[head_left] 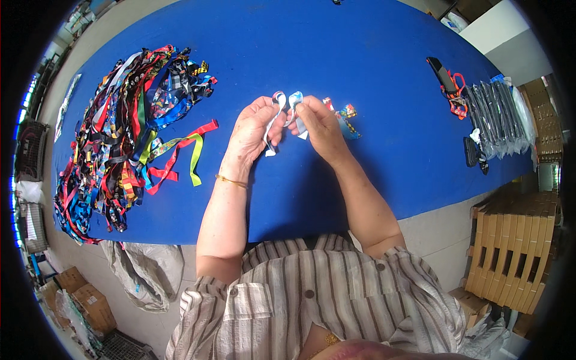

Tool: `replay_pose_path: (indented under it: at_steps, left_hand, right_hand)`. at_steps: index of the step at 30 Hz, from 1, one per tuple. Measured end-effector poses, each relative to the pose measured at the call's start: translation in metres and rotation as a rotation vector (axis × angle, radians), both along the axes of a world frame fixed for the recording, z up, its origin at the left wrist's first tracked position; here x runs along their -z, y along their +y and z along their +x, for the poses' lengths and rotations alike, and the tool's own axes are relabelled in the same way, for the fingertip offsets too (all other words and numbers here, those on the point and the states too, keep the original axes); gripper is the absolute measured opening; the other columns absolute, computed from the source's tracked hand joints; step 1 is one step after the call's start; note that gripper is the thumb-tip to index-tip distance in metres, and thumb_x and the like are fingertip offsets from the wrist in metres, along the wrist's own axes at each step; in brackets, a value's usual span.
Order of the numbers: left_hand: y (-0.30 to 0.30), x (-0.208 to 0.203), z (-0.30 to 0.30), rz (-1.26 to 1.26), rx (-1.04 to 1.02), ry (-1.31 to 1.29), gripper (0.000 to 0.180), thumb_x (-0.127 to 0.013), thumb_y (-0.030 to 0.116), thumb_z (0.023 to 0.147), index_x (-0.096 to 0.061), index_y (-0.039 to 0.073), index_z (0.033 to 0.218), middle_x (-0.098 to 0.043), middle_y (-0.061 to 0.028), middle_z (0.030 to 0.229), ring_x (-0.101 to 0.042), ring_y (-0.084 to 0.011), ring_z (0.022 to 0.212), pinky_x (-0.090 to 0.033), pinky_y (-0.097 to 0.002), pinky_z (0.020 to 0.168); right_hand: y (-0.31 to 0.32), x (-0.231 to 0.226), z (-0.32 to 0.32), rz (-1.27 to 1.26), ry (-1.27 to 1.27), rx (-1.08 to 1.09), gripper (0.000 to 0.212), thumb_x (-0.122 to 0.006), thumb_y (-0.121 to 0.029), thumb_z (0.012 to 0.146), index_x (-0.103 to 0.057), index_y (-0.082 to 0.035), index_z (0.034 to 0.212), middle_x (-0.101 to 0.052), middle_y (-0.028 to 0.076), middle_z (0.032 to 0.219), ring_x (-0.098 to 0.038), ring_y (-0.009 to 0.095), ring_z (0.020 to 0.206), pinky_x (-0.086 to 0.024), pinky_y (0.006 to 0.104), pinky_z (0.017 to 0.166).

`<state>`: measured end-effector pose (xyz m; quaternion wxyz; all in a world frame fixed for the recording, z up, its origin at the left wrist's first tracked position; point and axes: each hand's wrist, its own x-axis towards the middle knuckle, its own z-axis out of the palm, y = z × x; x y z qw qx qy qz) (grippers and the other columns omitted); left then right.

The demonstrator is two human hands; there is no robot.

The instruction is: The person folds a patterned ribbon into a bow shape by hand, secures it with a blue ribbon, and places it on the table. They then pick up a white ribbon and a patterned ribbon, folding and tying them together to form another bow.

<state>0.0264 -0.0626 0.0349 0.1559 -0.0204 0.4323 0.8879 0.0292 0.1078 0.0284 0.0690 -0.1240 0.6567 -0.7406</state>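
Observation:
Over the middle of the blue table, my left hand (251, 127) pinches one part of a narrow printed ribbon (270, 133), white on the side that shows. Its end hangs down past my fingers. Close beside it, my right hand (323, 129) pinches another looped part of ribbon, white and light blue. Both loops stand up above my fingertips; whether they belong to one strip I cannot tell. Partly behind my right hand lie small colourful ribbon pieces (349, 127) on the table. A gold bangle (231, 181) is on my left wrist.
A large heap of multicoloured ribbons (120, 144) covers the table's left side, some strands trailing rightward. At the right lie a dark phone-like object (441, 75), red-handled scissors (459, 83) and plastic-wrapped dark packs (495, 117). Stacked cardboard (510, 252) stands off the right edge.

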Motion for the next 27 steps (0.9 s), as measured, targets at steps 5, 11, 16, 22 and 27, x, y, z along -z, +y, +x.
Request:
replay_pose_path:
  at_steps: [5,11,16,22,27]
  left_hand:
    - [0.003,-0.006,0.0,-0.039,-0.025,-0.032,0.014,-0.054,0.012,0.098,-0.052,-0.002,0.097,-0.057,-0.0083,0.072,-0.045,-0.0099,0.046,-0.041,-0.0228,0.038]
    - [0.003,-0.007,0.002,-0.097,-0.054,0.011,0.019,-0.051,0.008,0.095,-0.047,-0.005,0.108,-0.06,-0.0097,0.075,-0.045,-0.0079,0.048,-0.04,-0.022,0.039]
    - [0.008,-0.01,0.004,-0.149,-0.065,0.036,0.019,-0.049,0.005,0.094,-0.042,-0.003,0.11,-0.057,-0.0087,0.073,-0.044,-0.0083,0.047,-0.038,-0.0222,0.038]
    - [0.013,-0.003,0.009,-0.354,-0.088,0.168,0.011,-0.047,0.003,0.095,-0.041,0.006,0.103,-0.055,-0.0041,0.067,-0.041,-0.0063,0.043,-0.035,-0.0214,0.035]
    - [0.018,-0.01,0.017,-0.495,-0.132,0.252,0.006,-0.048,0.008,0.098,-0.044,0.009,0.103,-0.054,0.0004,0.067,-0.04,-0.0033,0.045,-0.031,-0.0187,0.036]
  right_hand:
    - [0.004,-0.005,0.001,0.053,0.008,-0.051,0.029,-0.047,-0.033,0.104,-0.059,-0.009,0.094,-0.061,0.0,0.074,-0.054,0.005,0.062,-0.043,0.02,0.054]
    - [0.002,-0.001,0.0,-0.016,0.056,-0.092,0.028,-0.043,-0.031,0.105,-0.057,-0.01,0.093,-0.06,0.002,0.069,-0.052,0.006,0.057,-0.041,0.0215,0.051]
    - [0.004,0.0,-0.001,-0.002,0.036,-0.144,0.026,-0.041,-0.027,0.106,-0.055,-0.009,0.095,-0.057,0.0,0.07,-0.051,0.005,0.057,-0.04,0.0206,0.05]
    - [0.003,-0.005,0.003,-0.029,0.071,-0.128,0.022,-0.043,-0.022,0.107,-0.053,-0.006,0.095,-0.056,-0.002,0.076,-0.051,0.006,0.063,-0.043,0.0244,0.056]
    - [0.004,-0.015,0.007,0.234,0.219,-0.031,0.022,-0.044,-0.02,0.106,-0.054,-0.004,0.096,-0.056,0.003,0.078,-0.055,0.01,0.069,-0.046,0.0294,0.062]
